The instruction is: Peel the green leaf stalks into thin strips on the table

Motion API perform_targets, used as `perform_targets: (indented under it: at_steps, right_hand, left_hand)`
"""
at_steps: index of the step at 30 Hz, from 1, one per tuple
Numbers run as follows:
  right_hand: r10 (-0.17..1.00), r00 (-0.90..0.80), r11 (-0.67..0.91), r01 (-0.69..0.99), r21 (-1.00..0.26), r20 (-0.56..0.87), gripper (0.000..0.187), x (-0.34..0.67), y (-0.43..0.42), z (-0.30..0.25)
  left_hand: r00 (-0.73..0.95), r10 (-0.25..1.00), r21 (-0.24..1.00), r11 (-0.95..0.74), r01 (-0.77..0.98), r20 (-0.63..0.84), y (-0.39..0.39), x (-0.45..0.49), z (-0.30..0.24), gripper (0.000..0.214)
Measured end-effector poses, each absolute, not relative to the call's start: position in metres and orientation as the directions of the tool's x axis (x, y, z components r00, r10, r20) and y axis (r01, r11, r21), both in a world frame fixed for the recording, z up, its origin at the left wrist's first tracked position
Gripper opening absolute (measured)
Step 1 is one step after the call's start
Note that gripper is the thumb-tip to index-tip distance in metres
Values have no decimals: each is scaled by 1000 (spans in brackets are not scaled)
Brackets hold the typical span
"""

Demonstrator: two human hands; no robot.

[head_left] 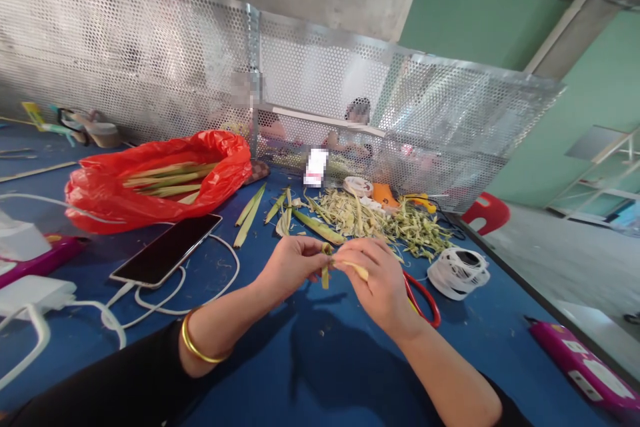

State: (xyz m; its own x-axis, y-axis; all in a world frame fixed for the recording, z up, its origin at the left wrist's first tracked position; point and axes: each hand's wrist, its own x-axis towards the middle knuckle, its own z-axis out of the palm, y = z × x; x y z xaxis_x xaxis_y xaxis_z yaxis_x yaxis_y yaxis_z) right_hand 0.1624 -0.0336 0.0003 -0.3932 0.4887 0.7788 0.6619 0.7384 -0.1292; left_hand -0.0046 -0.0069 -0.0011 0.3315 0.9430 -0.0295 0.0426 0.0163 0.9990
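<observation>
Wore a black sleeve [100, 380] on the left arm, with a gold bangle [193, 343] just past the cuff. Reached both arms over a blue table [473, 347], with a magenta power strip [575, 360] at the near right and a white adapter [37, 295] at the near left.

Pinched a yellow-green leaf strip [325, 278] between thumb and fingers of the left hand [295, 260], leaving a short end hanging below the fingertips. Closed the right hand [380, 280] on a pale leaf piece [359, 271], bringing its fingertips right up to the left ones, above the tabletop. Could not tell one continuous strip from two separate pieces behind the fingers.

Had a red loop handle [434, 310] just beside the right hand, partly hidden by it, and a white spool [457, 273] farther right. Had a dark-screened phone [167, 250] lying plugged in, off to the left.

Saw, beyond the hands, loose leaves [249, 213], a heap of pale shreds [345, 213] and greener curled bits [420, 230]. Saw more long leaves [175, 180] inside an open red plastic bag [220, 147], a lit screen [315, 170] propped upright, and, farthest, blurred people [359, 110] behind a perforated metal partition [320, 47].
</observation>
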Motion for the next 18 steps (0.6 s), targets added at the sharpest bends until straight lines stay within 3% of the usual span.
perform_targets:
  at_steps: [4, 10, 18]
  right_hand:
    - [695, -183, 550, 758, -350, 695, 17, 163, -30, -7]
    - [846, -70, 318, 863, -394, 529, 24, 162, -29, -11]
    - [916, 22, 241, 769, -593, 401, 25, 157, -25, -18]
  left_hand:
    - [469, 882, 997, 22, 69, -52, -10, -3, 0, 14]
    - [523, 847, 993, 115, -4, -96, -14, 0, 0, 16]
    - [275, 946, 970, 213, -117, -174, -17, 8, -11, 26]
